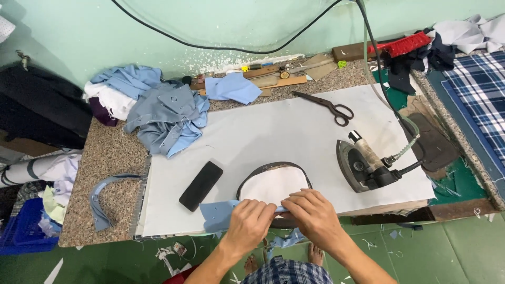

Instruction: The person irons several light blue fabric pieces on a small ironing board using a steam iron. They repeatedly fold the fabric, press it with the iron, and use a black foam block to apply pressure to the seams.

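My left hand (250, 223) and my right hand (311, 214) press side by side on a light blue fabric strip (216, 213) at the front edge of the white pressing board (263, 131). Both hands pinch the strip against the straight edge of a half-round white piece with a dark rim (273, 181). The strip's free end sticks out to the left of my left hand. A black flat block (201, 185) lies left of the half-round piece.
An electric iron (363, 165) rests on the board at right, its hose and cord running up. Black scissors (329, 108) lie at the back. A heap of blue fabric pieces (163, 113) sits at back left. A curved blue strip (100, 197) lies on the speckled counter.
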